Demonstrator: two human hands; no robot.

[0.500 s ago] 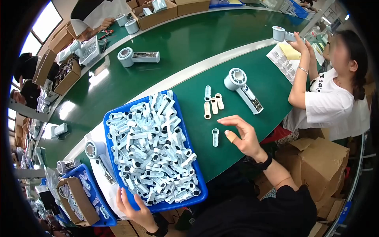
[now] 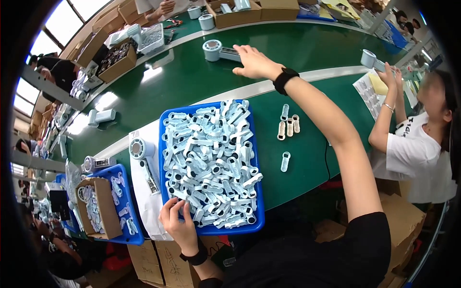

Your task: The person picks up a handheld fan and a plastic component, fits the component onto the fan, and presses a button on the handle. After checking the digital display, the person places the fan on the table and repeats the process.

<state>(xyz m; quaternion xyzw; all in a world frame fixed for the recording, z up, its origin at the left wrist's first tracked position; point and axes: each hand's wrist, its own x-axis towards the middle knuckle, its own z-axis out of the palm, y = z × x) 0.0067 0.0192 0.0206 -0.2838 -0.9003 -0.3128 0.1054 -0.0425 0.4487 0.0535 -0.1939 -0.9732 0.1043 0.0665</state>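
My right hand (image 2: pixel 254 61) stretches far across the green surface, fingers extended and open. Its fingertips lie over the handle end of a pale blue handheld fan (image 2: pixel 212 50); whether they touch cannot be made out. My left hand (image 2: pixel 180 225) is at the near left corner of a blue tray (image 2: pixel 260 211), fingers slightly bent and apart at the rim. Small light-blue handle covers (image 2: pixel 206 158) with dark windows fill this tray. To its right lies a single cover (image 2: pixel 285 162), with a small group of covers (image 2: pixel 289 126) beyond it. My right forearm crosses the table there.
Left of the tray, another fan (image 2: pixel 142 150) lies on white paper (image 2: pixel 146 211). A second blue tray (image 2: pixel 137 237) holds a cardboard box (image 2: pixel 115 211) and covers. At right a co-worker (image 2: pixel 408 139) holds a fan (image 2: pixel 369 58). Cartons (image 2: pixel 283 10) line the far side.
My right hand has moved from beside the single cover to the far fan. The left fingers have come onto the tray's corner. The near fan is out of sight where my forearm crosses. The view has shifted.
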